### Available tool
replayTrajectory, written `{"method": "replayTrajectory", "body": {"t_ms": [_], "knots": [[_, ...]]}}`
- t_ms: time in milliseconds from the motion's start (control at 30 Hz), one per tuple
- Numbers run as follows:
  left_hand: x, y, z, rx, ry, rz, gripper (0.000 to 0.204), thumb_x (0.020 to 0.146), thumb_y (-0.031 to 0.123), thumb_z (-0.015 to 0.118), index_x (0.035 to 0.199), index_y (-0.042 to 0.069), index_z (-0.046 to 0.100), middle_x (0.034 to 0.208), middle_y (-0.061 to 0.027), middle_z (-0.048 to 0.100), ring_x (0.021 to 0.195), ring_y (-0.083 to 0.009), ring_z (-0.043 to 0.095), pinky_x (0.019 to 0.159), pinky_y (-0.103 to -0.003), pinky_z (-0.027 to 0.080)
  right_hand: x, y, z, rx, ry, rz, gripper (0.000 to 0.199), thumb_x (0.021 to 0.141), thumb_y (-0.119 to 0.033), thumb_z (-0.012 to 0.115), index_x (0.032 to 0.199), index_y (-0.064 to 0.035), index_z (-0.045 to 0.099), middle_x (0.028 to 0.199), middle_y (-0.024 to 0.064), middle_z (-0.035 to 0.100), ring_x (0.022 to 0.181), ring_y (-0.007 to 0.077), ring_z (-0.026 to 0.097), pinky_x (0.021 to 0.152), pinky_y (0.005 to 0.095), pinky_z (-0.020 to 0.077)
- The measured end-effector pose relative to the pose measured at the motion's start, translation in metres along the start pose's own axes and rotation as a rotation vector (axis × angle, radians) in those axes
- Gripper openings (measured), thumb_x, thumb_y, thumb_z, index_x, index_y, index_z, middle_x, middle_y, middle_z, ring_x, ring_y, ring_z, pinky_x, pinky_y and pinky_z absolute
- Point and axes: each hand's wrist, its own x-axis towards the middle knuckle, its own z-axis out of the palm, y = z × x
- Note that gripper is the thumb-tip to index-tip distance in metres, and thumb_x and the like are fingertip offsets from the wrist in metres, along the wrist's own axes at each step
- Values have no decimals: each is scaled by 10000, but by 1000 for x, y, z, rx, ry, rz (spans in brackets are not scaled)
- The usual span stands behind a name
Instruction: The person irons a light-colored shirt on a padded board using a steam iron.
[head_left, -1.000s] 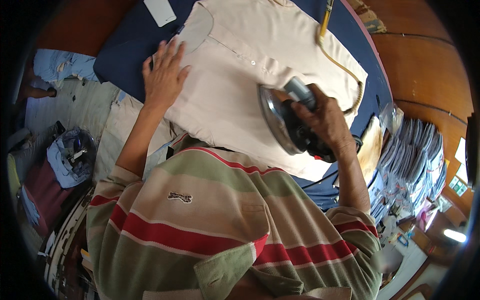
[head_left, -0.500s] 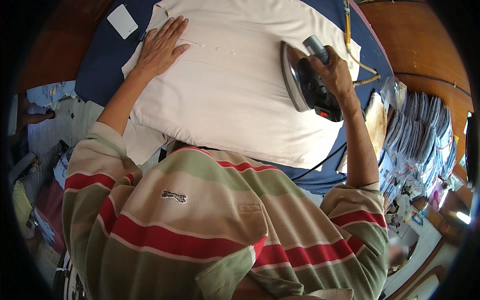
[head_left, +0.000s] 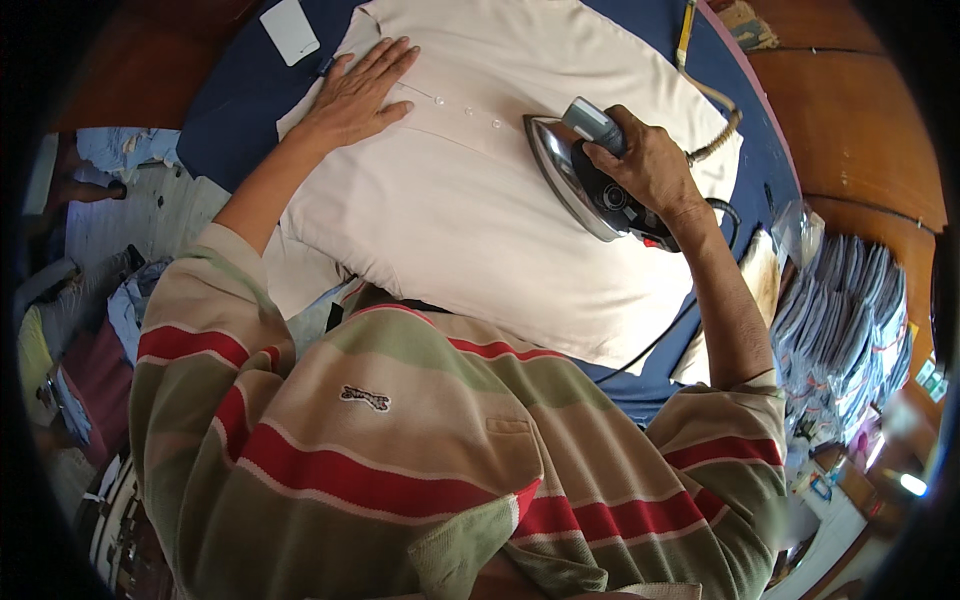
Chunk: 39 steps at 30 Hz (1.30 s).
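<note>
A cream shirt (head_left: 430, 215) lies spread on a dark blue padded ironing surface (head_left: 235, 120), its short row of buttons (head_left: 469, 111) facing up. My left hand (head_left: 362, 98) rests flat on its upper left part, fingers stretched out, near the inner end of the placket. Wrapped round the grey handle of a steam iron (head_left: 568, 178) is my right hand (head_left: 655, 168). The iron's tip is close to the last button, and its soleplate is against the cloth. A red light shows at its heel, partly covered by my wrist.
A white card (head_left: 289, 31) lies at the far left of the blue surface. The iron's hose (head_left: 718, 142) and a black cord (head_left: 650, 350) trail at the right. Several bagged folded garments (head_left: 850, 310) are stacked at the right, beside a scorched cloth (head_left: 758, 275).
The iron has slid left across the shirt, closer to the buttons, with my right hand on it. My left hand keeps its place on the cloth. The whole view has shifted slightly.
</note>
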Motion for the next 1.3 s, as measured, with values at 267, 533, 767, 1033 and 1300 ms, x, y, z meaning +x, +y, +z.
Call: {"method": "replayTrajectory", "body": {"t_ms": [267, 533, 767, 1033, 1300], "knots": [[4, -8, 20, 39, 177, 80, 692, 885, 472, 458, 1449, 192, 173, 1504, -11, 182, 1379, -177, 178, 1071, -505, 174, 12, -57, 22, -71, 27, -216, 338, 802, -347, 603, 961, -52, 563, 716, 174, 640, 701, 341, 639, 660, 438, 503], [8, -9, 8, 41, 101, 80, 675, 889, 430, 463, 1455, 240, 147, 1512, 5, 159, 1389, -174, 146, 1095, -469, 133, -8, -5, 15, -93, 102, -70, 443, 793, -421, 623, 1077, -84, 581, 753, 176, 654, 697, 311, 660, 646, 383, 527], [8, -14, 17, 98, 98, 52, 669, 895, 408, 476, 1454, 247, 147, 1510, 11, 163, 1384, -156, 158, 1096, -463, 142, -112, 31, 42, -145, -110, -229, 524, 763, -356, 662, 1209, -135, 500, 772, 203, 640, 656, 334, 636, 623, 400, 516], [-12, 21, -19, 22, 166, -106, 759, 813, 420, 570, 1438, 188, 206, 1498, -42, 196, 1368, -218, 203, 1049, -502, 215, -171, 85, 7, 216, 114, 271, 397, 756, -254, 679, 1051, -5, 583, 798, 150, 639, 703, 222, 635, 653, 327, 488], [-35, 218, 10, -536, 100, 542, 543, 841, 290, 544, 1343, 146, 396, 1405, -47, 361, 1326, -222, 279, 1061, -435, 231, -25, 32, -65, -76, 147, -18, 490, 772, -410, 671, 999, 15, 587, 765, 212, 629, 719, 312, 648, 628, 363, 473]]}}
